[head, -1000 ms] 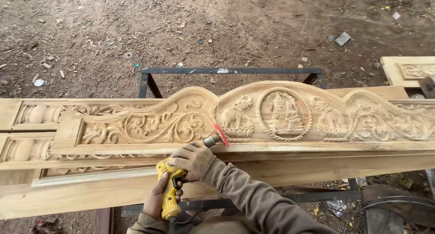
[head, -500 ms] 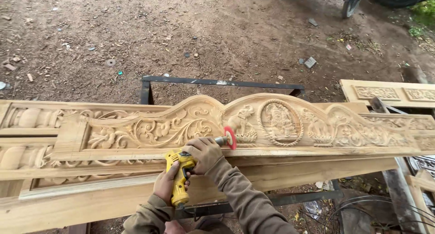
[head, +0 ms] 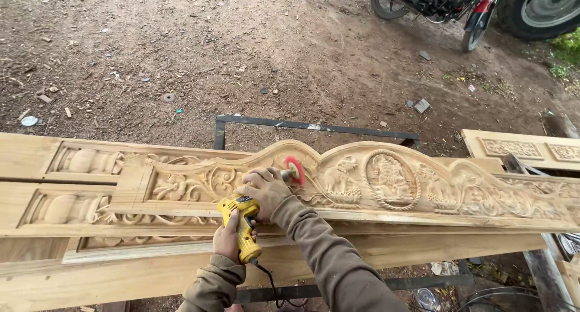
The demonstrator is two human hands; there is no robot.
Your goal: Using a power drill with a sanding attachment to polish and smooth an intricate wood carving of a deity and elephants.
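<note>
Nearest me: my left hand (head: 227, 239), wrapped around the grip of a yellow power sander (head: 241, 222), its black cord (head: 270, 286) trailing down toward the lower edge

Next: my right hand (head: 264, 190), closed over the front of the same tool, brown sleeve (head: 329, 260) running back to me

At the tool's tip: a red sanding disc (head: 295, 170), standing on edge against the carved wooden panel (head: 423, 191), just left of a carved elephant (head: 339, 174)

The panel: arched top, scrollwork on the left, oval medallion (head: 389, 180) with a figure right of centre, lying across other carved boards (head: 66, 185) and plain timbers

Beneath: a black metal stand (head: 314, 126), its far bar showing beyond the panel

Far right: a second carved piece (head: 522, 149)

Beyond: bare dirt ground (head: 181, 52) scattered with wood chips

Farthest, top right: a parked motorcycle (head: 435, 1) and one large tyre (head: 538, 10)
</note>
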